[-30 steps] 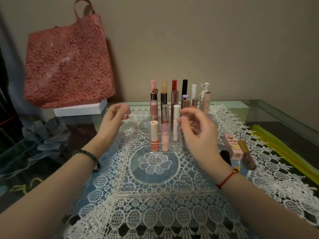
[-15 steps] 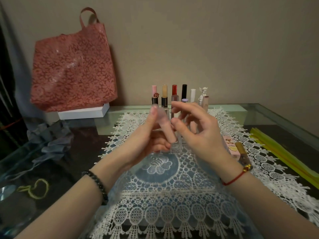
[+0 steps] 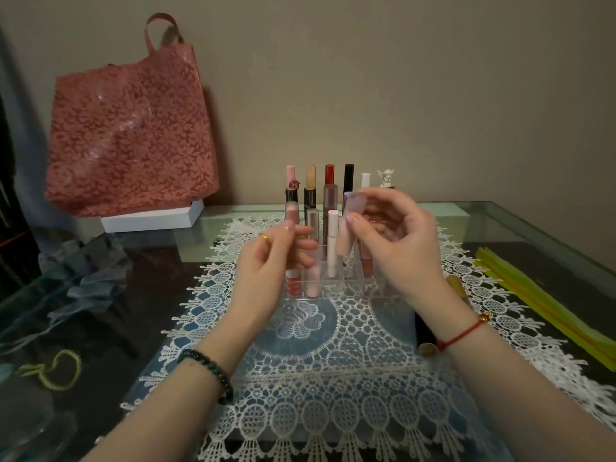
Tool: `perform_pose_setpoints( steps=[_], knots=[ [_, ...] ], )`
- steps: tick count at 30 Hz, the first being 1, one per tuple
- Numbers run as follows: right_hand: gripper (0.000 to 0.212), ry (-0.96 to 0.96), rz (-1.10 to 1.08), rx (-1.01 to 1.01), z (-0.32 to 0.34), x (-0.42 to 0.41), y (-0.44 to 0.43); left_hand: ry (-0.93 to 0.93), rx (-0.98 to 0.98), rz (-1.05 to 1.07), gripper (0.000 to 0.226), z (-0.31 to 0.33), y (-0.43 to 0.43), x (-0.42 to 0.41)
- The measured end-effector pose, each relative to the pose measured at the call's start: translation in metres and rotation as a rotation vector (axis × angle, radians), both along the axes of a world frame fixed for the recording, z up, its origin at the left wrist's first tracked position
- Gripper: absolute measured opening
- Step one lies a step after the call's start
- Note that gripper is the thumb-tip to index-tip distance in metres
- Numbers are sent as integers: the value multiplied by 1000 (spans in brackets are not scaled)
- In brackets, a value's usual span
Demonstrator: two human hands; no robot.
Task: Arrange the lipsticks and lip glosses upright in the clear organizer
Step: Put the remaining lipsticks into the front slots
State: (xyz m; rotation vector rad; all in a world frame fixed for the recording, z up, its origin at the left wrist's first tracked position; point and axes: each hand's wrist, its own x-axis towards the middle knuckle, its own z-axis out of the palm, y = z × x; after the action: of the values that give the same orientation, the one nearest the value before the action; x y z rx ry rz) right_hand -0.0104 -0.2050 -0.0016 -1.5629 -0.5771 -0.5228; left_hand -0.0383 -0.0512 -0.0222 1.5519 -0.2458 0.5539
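Pale pink lip gloss [image 3: 347, 228] is in the right hand [image 3: 400, 251] alone now — pinched near-upright just over the clear organizer [image 3: 336, 292] — while the left hand [image 3: 263, 275], sharing it a moment ago, has dropped away loose-fingered and empty, so slotting-in looks next.

So the organizer [image 3: 333, 290] is set on the lace mat [image 3: 333, 378] in the middle of the table [image 3: 500, 228], with tubes [image 3: 332, 241] stood upright in its rows. One more tube [image 3: 346, 235] is held over it by the right hand [image 3: 400, 248]. A loose tube [image 3: 426, 328] is left on the mat to the right. The bag [image 3: 130, 128] is propped on a box [image 3: 150, 220] back left, against the wall.
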Motion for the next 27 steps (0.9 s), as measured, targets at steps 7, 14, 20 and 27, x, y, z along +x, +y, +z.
perform_pose_setpoints(
  steps=[7, 14, 20, 27],
  knots=[
    [27, 98, -91, -89, -15, 6, 6, -103, 116, 255, 16, -11, 26, 8],
    [30, 136, -129, -205, -29, 10, 12, 264, 378, 131, 88, -25, 29, 6],
    [31, 140, -179, -298, -35, 12, 13, 307, 476, 99, 76, -32, 30, 10],
    [25, 133, -196, -342, -40, 13, 13, 308, 471, 127, 80, -35, 32, 13]
  ],
)
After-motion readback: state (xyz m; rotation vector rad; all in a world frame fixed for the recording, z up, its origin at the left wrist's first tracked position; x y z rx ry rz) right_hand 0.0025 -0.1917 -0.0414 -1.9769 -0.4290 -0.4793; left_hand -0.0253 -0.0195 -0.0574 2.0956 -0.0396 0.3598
